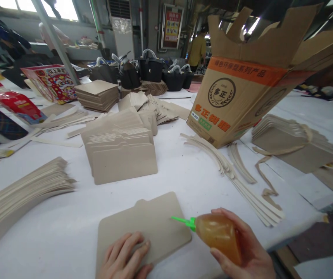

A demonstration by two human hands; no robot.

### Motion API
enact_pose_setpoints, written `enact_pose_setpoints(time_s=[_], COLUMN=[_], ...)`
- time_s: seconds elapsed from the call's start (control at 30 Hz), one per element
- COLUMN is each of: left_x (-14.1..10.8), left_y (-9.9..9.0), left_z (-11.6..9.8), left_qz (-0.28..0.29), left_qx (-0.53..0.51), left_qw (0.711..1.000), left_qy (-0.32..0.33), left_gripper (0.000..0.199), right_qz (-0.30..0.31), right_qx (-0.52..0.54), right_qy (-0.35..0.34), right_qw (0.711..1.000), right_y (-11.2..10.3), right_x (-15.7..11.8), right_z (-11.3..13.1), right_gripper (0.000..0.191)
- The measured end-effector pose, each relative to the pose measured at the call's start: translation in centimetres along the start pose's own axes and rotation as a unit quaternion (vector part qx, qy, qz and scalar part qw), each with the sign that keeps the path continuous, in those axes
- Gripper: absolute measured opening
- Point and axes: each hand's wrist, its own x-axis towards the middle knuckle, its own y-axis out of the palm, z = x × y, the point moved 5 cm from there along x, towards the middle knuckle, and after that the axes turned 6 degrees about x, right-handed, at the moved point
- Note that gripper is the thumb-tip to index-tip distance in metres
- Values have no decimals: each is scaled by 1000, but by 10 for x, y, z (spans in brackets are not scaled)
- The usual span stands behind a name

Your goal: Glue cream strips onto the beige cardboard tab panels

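A beige panel (pixel 154 221) with rounded corners and a small tab on its far edge lies flat on the white table (pixel 52 228) close to me. My left hand (pixel 127 255) rests on the panel's near left part, fingers slightly bent and spread. In my right hand (pixel 247 248) is a soft bottle (pixel 217 234) of amber liquid, tilted on its side. The bottle's thin green nozzle (pixel 183 221) points left, over the right part of the panel; whether the tip touches it I cannot tell.
Similar panels (pixel 125 162) stand behind. Strip bundles lie left (pixel 38 186) and right (pixel 227 170). A cardboard box (pixel 230 97) stands at back right, near stacked pieces (pixel 294 143). Black bags (pixel 150 69) line the back; a person in yellow (pixel 197 50) is farther off.
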Motion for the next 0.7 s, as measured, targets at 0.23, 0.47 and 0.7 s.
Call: enact_pose_setpoints(time_s=[0.23,0.47,0.7], left_x=[-2,-3,-3], left_y=[5,4,6], left_z=[2,3,2], left_qz=[1,-13,-14], left_qx=[-26,-5,10], left_qw=[999,1000,1000], left_qy=[-20,1,6], left_gripper=[34,34,34], right_qz=[-22,-48,-66], right_qx=[14,15,-1], right_qy=[19,21,23], right_qw=[999,998,998], right_y=[12,19,20], right_x=[1,5,11], right_z=[-1,6,11], right_gripper=[57,55,55])
